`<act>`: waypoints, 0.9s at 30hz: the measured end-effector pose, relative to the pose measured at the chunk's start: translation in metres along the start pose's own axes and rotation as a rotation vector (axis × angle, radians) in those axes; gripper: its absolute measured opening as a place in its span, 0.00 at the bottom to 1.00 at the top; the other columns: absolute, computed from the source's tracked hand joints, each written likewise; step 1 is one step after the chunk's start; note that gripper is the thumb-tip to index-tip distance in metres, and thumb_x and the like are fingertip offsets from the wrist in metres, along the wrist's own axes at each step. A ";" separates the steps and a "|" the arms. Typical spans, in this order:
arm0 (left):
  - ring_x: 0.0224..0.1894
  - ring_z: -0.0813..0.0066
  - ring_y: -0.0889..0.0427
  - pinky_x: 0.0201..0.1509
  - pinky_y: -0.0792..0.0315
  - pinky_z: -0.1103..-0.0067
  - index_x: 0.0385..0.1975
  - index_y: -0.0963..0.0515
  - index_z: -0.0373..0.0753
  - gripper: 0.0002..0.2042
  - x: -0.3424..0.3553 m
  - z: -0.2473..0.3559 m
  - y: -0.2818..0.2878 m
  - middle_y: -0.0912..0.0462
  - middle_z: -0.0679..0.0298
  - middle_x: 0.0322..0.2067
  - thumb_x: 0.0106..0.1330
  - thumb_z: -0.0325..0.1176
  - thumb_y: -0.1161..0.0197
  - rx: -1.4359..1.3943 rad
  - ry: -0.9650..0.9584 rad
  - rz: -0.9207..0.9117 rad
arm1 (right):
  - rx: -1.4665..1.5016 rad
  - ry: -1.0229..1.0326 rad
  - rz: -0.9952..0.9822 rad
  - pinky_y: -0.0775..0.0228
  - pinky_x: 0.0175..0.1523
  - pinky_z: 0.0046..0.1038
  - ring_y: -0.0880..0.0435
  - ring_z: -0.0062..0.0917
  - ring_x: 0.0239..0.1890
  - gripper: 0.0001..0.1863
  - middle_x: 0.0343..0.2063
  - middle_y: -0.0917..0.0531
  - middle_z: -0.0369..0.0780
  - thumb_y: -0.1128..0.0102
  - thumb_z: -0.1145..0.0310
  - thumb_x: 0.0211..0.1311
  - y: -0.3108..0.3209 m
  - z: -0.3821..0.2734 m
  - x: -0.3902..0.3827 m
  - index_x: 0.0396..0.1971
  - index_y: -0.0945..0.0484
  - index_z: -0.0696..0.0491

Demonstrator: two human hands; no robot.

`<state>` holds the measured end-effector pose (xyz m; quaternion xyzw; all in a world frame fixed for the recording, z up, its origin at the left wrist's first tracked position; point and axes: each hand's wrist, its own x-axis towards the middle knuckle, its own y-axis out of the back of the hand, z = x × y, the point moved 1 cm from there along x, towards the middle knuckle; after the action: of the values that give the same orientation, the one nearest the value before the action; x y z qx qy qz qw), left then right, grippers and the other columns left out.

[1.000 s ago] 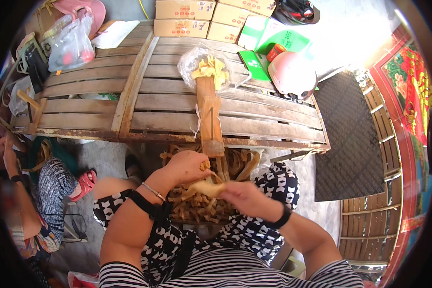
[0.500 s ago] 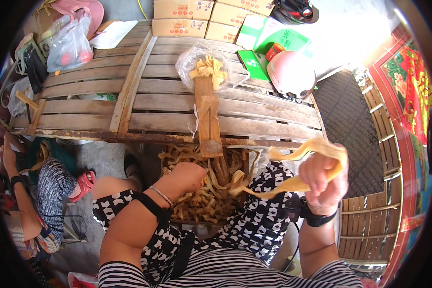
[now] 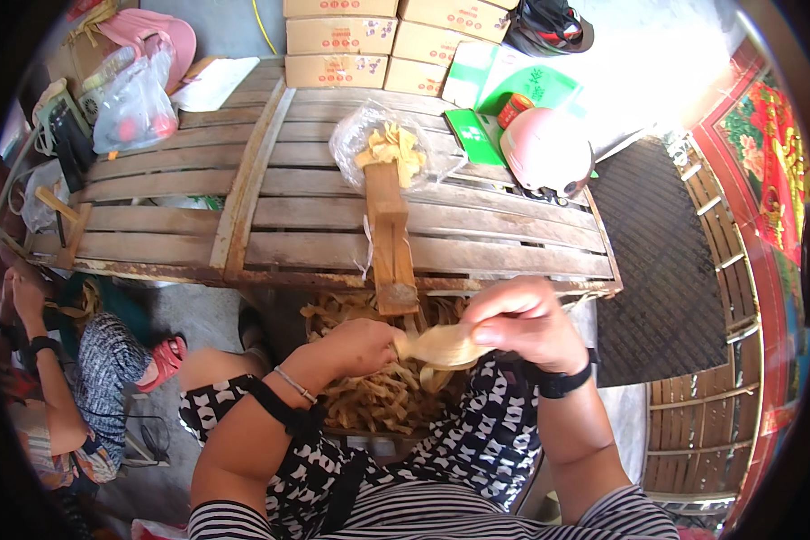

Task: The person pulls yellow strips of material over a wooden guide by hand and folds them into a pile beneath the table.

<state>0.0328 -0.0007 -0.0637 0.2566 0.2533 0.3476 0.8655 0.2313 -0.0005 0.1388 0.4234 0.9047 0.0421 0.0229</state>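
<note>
Outdoor work area on grey concrete, with a weathered slatted wooden platform (image 3: 270,216) across the upper middle of the view. Upright wooden block (image 3: 390,236) fixed near the platform's front edge, a clear plastic bag of pale yellow strips (image 3: 389,151) just behind its far end. Pink helmet (image 3: 547,153) at the platform's right corner, green packaging (image 3: 504,103) beside it, stacked cardboard boxes (image 3: 351,40) beyond. Tied plastic bag (image 3: 135,112) at the far left of the platform. Dark ridged mat (image 3: 657,261) on the ground to the right. Below the front edge, a heap of tan dried strips (image 3: 378,396) piled in the lap, over black-and-white patterned fabric. Left hand (image 3: 355,346) closed, fingers curled and pinching the left end of a pale folded strip (image 3: 441,344). Right hand (image 3: 522,319) closed likewise, thumb and fingers gripping the right end of the same strip. Strip held between both hands just above the heap and just in front of the wooden block's lower end. Black watch (image 3: 558,382) on the right wrist, thin bracelet (image 3: 295,385) on the left. Second person (image 3: 72,387) seated at lower left, well apart, pink sandal visible.
</note>
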 end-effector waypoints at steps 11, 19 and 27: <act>0.39 0.80 0.21 0.45 0.27 0.81 0.48 0.23 0.35 0.16 -0.011 0.040 0.050 0.17 0.67 0.36 0.62 0.33 0.34 -0.780 -0.143 -0.038 | 0.203 -0.245 -0.190 0.36 0.38 0.19 0.27 0.15 0.31 0.04 0.26 0.23 0.32 0.39 0.76 0.60 0.036 0.083 0.042 0.30 0.20 0.62; 0.28 0.58 0.20 0.29 0.27 0.70 0.34 0.26 0.39 0.08 0.007 0.039 0.038 0.24 0.59 0.25 0.54 0.27 0.41 0.277 -0.124 0.628 | 0.152 -0.257 -0.031 0.33 0.41 0.19 0.24 0.15 0.34 0.14 0.29 0.21 0.32 0.39 0.63 0.65 0.023 0.110 0.048 0.41 0.23 0.58; 0.31 0.64 0.19 0.33 0.27 0.75 0.38 0.23 0.37 0.08 -0.008 0.046 0.066 0.20 0.59 0.30 0.59 0.29 0.39 0.013 -0.233 0.520 | -0.465 -0.051 0.121 0.25 0.34 0.31 0.16 0.33 0.28 0.09 0.30 0.16 0.43 0.37 0.65 0.60 0.016 0.131 0.046 0.38 0.19 0.52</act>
<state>0.0252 0.0229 0.0135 0.3566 0.0802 0.5244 0.7690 0.2241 0.0519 0.0100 0.4613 0.8426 0.2400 0.1400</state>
